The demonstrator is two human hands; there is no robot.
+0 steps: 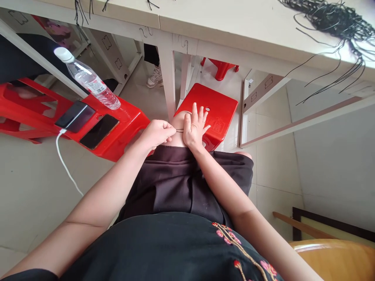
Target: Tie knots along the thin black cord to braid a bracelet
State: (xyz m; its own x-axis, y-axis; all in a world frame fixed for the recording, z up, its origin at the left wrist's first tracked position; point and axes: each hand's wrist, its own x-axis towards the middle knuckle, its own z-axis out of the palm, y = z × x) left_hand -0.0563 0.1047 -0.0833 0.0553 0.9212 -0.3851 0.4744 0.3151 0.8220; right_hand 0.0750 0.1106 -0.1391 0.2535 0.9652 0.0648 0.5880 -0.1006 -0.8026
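Over my bare knee, my left hand (159, 133) pinches the end of a thin black cord (179, 130) between thumb and fingertips. The cord runs a short way across the skin and passes under my right hand (195, 128). That hand lies flat with its fingers spread, its palm side pressed on the knee. Whatever part of the cord is under the palm is hidden. A red plastic stool (213, 105) stands just beyond the knee.
A white table (228, 27) crosses the top, with a tangled heap of black cords (328, 21) hanging over its edge. At left, another red stool (129, 117) bears a clear bottle (90, 80), a phone (99, 132) and a dark device (75, 116) with a white cable (61, 156).
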